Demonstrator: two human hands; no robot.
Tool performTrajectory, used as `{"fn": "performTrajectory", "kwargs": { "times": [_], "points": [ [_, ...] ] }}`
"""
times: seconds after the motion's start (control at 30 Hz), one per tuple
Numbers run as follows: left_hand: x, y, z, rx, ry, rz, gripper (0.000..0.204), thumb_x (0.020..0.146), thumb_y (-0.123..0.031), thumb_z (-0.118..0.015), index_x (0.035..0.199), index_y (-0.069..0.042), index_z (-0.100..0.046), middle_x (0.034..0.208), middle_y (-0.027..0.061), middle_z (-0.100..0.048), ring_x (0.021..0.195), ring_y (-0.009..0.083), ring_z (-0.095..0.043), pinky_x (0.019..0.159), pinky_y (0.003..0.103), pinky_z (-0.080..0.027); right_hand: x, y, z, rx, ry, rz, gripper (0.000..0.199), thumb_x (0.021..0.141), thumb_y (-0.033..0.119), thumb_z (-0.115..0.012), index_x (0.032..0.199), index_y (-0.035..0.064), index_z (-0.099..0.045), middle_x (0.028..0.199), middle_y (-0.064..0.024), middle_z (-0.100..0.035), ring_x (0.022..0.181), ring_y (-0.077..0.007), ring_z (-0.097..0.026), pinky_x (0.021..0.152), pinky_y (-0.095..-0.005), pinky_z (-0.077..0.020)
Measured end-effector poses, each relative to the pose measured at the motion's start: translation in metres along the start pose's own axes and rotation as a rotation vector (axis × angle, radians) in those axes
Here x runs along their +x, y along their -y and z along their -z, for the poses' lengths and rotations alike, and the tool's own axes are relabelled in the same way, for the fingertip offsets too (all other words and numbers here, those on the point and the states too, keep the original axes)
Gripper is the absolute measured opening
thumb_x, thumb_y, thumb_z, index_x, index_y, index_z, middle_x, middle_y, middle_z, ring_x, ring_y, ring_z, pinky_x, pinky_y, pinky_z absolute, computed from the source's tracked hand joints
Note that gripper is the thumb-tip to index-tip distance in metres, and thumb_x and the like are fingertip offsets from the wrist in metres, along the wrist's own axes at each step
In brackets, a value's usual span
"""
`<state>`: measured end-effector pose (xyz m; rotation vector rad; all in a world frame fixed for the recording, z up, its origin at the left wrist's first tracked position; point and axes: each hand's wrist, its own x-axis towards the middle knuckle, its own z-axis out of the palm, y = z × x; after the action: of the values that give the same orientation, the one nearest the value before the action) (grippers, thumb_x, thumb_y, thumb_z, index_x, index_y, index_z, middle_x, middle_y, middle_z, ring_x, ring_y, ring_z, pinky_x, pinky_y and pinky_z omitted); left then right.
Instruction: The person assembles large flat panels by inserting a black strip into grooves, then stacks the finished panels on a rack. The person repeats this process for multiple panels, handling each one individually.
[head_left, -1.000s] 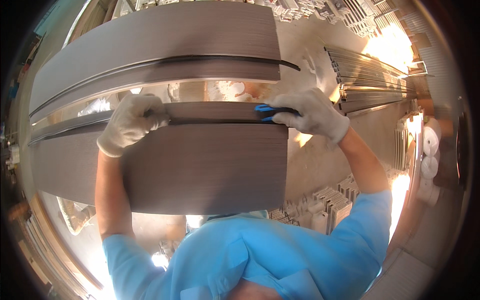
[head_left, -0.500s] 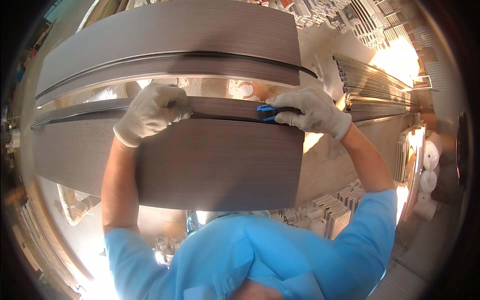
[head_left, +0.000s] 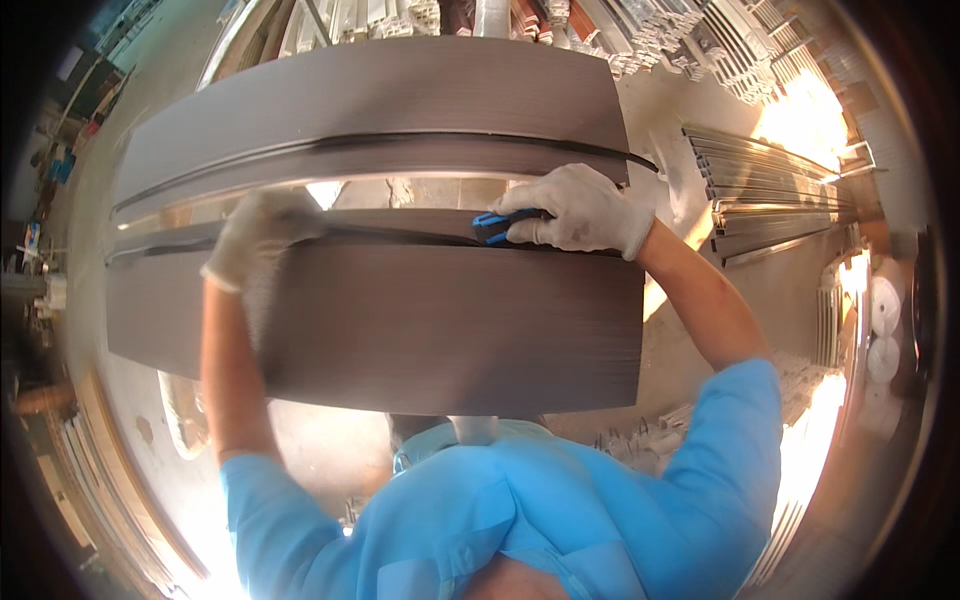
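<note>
Apparently, the right hand (head_left: 585, 208) works the black strip (head_left: 400, 237) with a firmly gripped blue-and-black tool (head_left: 492, 229); whether the blurred left hand (head_left: 258, 235) grasps, I cannot tell; the next move calls for steady alignment.

One head-worn fisheye looks down from close above at the nearer dark panel (head_left: 450, 330).

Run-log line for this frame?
left hand: blurred, at black strip; right hand: holding blue-black tool; strip: along brown panel
</note>
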<state>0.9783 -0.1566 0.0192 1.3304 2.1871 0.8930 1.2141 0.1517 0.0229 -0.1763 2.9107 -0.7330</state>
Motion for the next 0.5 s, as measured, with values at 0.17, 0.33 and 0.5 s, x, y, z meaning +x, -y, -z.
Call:
{"fn": "performTrajectory", "kwargs": {
  "times": [0.17, 0.33, 0.5],
  "points": [
    [-0.035, 0.075, 0.057, 0.04, -0.124, 0.092, 0.019, 0.083, -0.017, -0.075, 0.078, 0.001, -0.069, 0.064, 0.0043, -0.058, 0.061, 0.0113, -0.051, 0.058, 0.029, -0.041, 0.003, 0.011, 0.0, -0.01, -0.001, -0.096, 0.028, 0.085, 0.033, -0.073, 0.108, 0.0156, -0.072, 0.08, -0.0115, -0.071, 0.074, -0.0322, -0.068, 0.07, -0.0422, -0.0504],
    [-0.04, 0.094, 0.053, -0.004, -0.148, 0.002, 0.021, 0.083, -0.016, -0.073, 0.075, 0.002, -0.066, 0.062, 0.0057, -0.056, 0.059, 0.0124, -0.05, 0.057, 0.03, -0.04, 0.025, 0.032, -0.017, 0.075, -0.064, -0.056, 0.028, 0.085, 0.031, -0.073, 0.107, 0.0135, -0.073, 0.083, -0.0094, -0.072, 0.076, -0.0306, -0.068, 0.073, -0.0404, -0.0503],
    [-0.038, 0.075, 0.054, -0.077, -0.106, 0.09, 0.016, 0.083, -0.015, -0.074, 0.08, 0.0, -0.071, 0.067, 0.0047, -0.061, 0.063, 0.0125, -0.053, 0.061, 0.031, -0.043, 0.095, 0.08, -0.022, -0.026, -0.023, 0.038, 0.029, 0.087, 0.034, -0.071, 0.11, 0.0165, -0.072, 0.078, -0.011, -0.07, 0.071, -0.0294, -0.068, 0.07, -0.0417, -0.0507]
  ]
}}
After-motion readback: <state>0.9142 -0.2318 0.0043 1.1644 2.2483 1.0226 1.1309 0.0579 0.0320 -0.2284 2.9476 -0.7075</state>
